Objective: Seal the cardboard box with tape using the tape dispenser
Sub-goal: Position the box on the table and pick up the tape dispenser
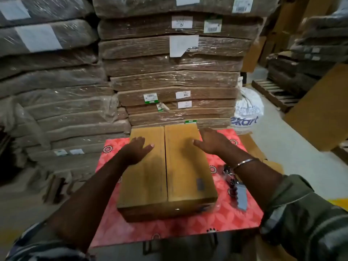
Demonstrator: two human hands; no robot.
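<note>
Lengthwise, cardboard box (185, 166) seam runs away from person; tape dispenser (237, 193) beside.

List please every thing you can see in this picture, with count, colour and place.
cardboard box: one, brown, flaps closed, on the mat.
mat: one, red patterned, under the box.
tape dispenser: one, grey and dark, on the mat right of the box.
wrapped cardboard bundles: many, brown, stacked behind.
white sack: one, right of the stack.
left hand: open, over the left flap.
right hand: open, over the right flap.
</note>
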